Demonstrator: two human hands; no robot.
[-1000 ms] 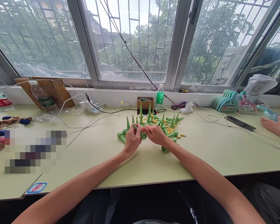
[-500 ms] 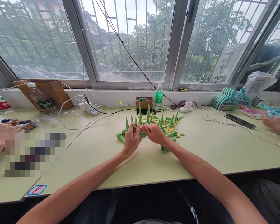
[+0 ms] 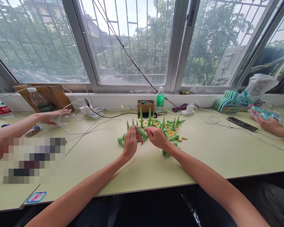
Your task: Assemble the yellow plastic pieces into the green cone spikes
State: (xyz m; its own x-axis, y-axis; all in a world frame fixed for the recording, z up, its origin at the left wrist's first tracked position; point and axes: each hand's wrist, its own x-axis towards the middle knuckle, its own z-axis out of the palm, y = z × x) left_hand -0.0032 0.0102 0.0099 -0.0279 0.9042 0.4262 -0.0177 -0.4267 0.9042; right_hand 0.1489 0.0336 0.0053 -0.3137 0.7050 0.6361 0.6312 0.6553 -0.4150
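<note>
My left hand (image 3: 130,143) is closed around a green plastic spike (image 3: 140,131), which points up and to the left with its wide end toward my right hand. Close beside that wide end, my right hand (image 3: 157,136) is curled with thumb and finger pinched together; whatever is in the pinch is hidden. Around both hands are several more green spikes: some stand upright, like the spike (image 3: 150,116) behind, and others lie flat, like the spike (image 3: 121,141) at the left. Small yellow pieces (image 3: 172,131) are heaped among them on the right.
Behind the spikes stand a small cardboard box (image 3: 145,104) and a green-labelled bottle (image 3: 160,99). White cables (image 3: 94,128) run over the table (image 3: 210,157). A phone (image 3: 242,123) lies at right. Other people's hands work at the left (image 3: 47,117) and right (image 3: 271,126).
The spike in my left hand now shows more of its length, and the left fingers have shifted on it. My right hand stays pinched. At left, another person's arm has reached forward.
</note>
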